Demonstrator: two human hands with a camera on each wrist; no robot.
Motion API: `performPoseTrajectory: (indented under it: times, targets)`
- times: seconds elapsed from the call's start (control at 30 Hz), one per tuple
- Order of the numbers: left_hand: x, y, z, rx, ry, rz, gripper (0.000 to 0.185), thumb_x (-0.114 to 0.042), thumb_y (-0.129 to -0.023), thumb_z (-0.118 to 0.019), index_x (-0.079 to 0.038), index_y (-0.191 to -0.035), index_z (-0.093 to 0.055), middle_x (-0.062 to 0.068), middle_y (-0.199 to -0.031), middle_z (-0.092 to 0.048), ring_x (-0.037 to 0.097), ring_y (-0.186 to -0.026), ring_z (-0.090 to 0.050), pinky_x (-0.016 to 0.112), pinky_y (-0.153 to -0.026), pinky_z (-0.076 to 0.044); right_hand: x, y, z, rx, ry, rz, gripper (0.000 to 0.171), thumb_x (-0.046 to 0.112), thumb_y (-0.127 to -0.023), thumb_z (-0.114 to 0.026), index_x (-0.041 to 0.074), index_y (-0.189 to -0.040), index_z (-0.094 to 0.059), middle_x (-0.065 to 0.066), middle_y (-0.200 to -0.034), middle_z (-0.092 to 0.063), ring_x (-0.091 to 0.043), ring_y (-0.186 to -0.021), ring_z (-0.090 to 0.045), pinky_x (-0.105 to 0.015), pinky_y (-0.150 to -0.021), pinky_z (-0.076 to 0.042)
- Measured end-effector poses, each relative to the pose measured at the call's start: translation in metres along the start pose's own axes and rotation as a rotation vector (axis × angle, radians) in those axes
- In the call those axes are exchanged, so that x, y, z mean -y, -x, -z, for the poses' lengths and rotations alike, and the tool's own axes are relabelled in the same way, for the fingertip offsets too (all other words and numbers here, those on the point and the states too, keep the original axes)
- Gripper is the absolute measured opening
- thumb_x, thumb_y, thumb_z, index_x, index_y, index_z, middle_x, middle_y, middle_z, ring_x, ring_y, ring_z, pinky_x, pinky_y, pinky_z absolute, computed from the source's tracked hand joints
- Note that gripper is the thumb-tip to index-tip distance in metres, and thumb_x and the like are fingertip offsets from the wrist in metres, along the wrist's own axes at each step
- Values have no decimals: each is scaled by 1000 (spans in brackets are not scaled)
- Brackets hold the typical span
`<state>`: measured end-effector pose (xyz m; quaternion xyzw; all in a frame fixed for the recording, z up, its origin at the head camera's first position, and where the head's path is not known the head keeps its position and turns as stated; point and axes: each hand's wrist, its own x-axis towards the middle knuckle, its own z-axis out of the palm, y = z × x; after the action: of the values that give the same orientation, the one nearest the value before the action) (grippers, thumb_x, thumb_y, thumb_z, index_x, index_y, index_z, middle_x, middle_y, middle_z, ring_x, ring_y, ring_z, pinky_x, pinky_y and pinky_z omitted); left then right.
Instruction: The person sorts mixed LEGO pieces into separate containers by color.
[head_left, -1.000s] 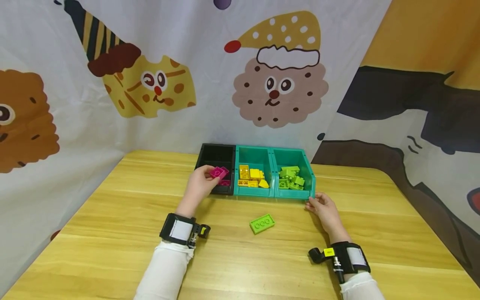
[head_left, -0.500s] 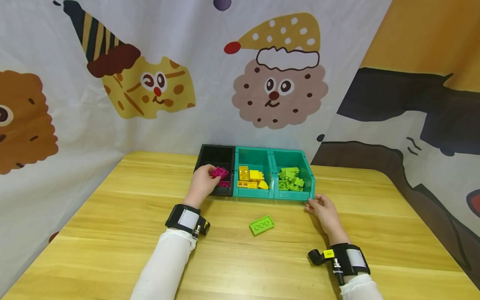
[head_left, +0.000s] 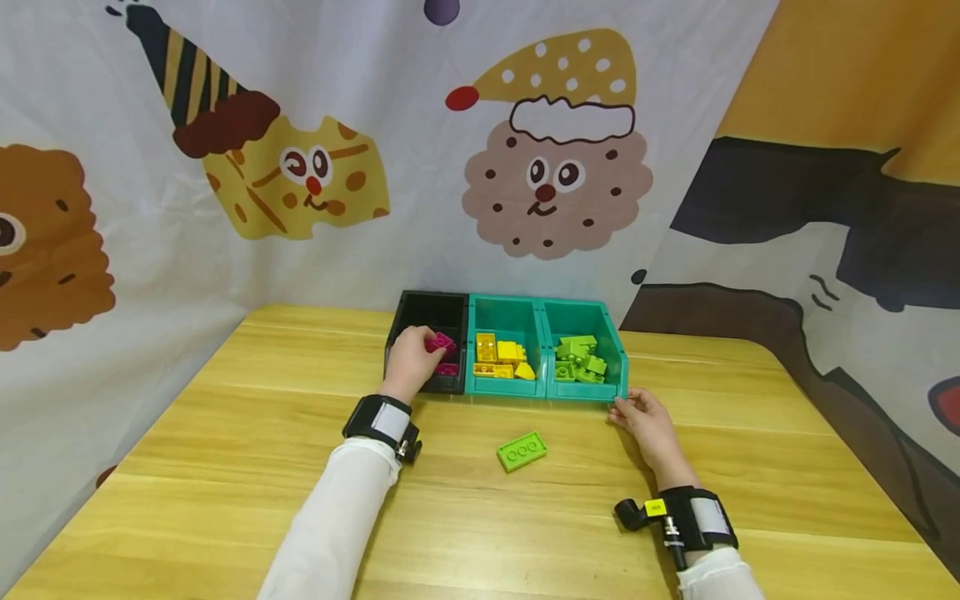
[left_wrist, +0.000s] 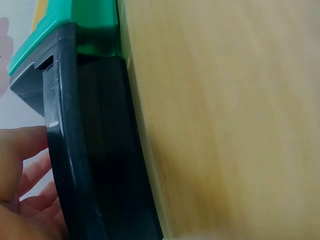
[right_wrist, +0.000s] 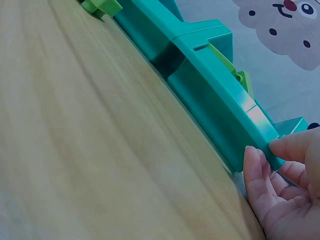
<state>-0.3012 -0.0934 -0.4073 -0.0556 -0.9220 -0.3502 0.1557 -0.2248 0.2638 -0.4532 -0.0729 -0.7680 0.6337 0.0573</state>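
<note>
My left hand (head_left: 411,360) reaches into the black bin (head_left: 431,306) and pinches a magenta toy building brick (head_left: 444,341). Another magenta brick (head_left: 447,369) lies near the bin's front wall. In the left wrist view the black bin's front wall (left_wrist: 110,150) hides the brick and the fingertips. My right hand (head_left: 651,423) grips the front right corner of the right-hand teal bin (head_left: 587,389); in the right wrist view its thumb lies on the rim, other fingers beneath. A lime-green brick (head_left: 522,452) lies studs down on the table between the hands.
Between the black bin and the right-hand bin stands a middle teal bin (head_left: 504,386) with several yellow bricks (head_left: 510,352). Several green bricks (head_left: 577,347) fill the right-hand one. A printed cloth (head_left: 420,250) hangs right behind the wooden table (head_left: 225,467).
My left hand has shifted slightly up and right, further into the black bin, with the magenta brick; its wrist has turned. The right hand keeps its grip on the corner.
</note>
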Motion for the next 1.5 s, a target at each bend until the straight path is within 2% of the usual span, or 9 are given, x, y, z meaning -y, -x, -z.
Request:
performPoseTrajectory:
  times: [0.23, 0.43, 0.67, 0.87, 1.03, 1.27, 1.5]
  targets:
    - [-2, -2, -3, 41, -41, -2, 23, -17, -87, -68, -1, -103, -68, 15, -103, -66, 29, -92, -60, 39, -87, -50, -1, 0, -1, -1, -4, -2, 35, 11, -99, -46, -10, -127, -37, -1, -94, -54, 1, -79, -57, -15, -74, -51]
    - [0, -3, -4, 72, -64, -23, 32, -16, -88, -65, 1, -116, -64, 18, -113, -65, 30, -101, -61, 40, -93, -49, 0, 0, 0, 1, -9, 1, 35, 11, -99, -46, -10, -126, -37, 0, -93, -53, 0, -79, -58, -15, -74, -51]
    - [-4, 0, -1, 47, -40, -64, 35, -17, -89, -63, 2, -118, -60, 21, -116, -60, 32, -104, -57, 41, -96, -46, 0, 0, 0, -6, 1, -2, 34, 11, -99, -46, -9, -126, -37, -1, -93, -53, 2, -78, -57, -15, -74, -51]
    - [-20, 12, 5, 25, 32, -84, 33, -19, -91, -62, -1, -118, -60, 19, -121, -57, 31, -107, -55, 41, -94, -48, -1, -2, 0, -8, -3, 3, 33, 10, -99, -46, -10, -125, -38, 0, -92, -54, 2, -78, -57, -15, -74, -51]
    - [-36, 27, 8, 5, 73, -158, 32, -18, -90, -62, -2, -118, -61, 18, -122, -57, 30, -110, -56, 40, -94, -48, -2, -2, -1, -5, 0, 11, 32, 10, -99, -46, -9, -123, -38, 0, -92, -53, 1, -79, -57, -15, -74, -51]
    - [-55, 48, 11, 48, 121, -221, 31, -18, -91, -63, -3, -118, -62, 15, -123, -58, 30, -115, -54, 42, -100, -44, -3, -1, -2, -1, -1, 8, 32, 12, -99, -48, -8, -122, -40, -2, -94, -52, -1, -81, -58, -15, -74, -51]
    - [-63, 60, 11, 91, 127, -255, 30, -18, -90, -64, -4, -117, -62, 13, -121, -59, 28, -113, -56, 41, -99, -45, -2, -3, 0, -7, 3, -6, 31, 11, -99, -46, -7, -123, -39, 0, -93, -52, 0, -80, -57, -15, -74, -51]
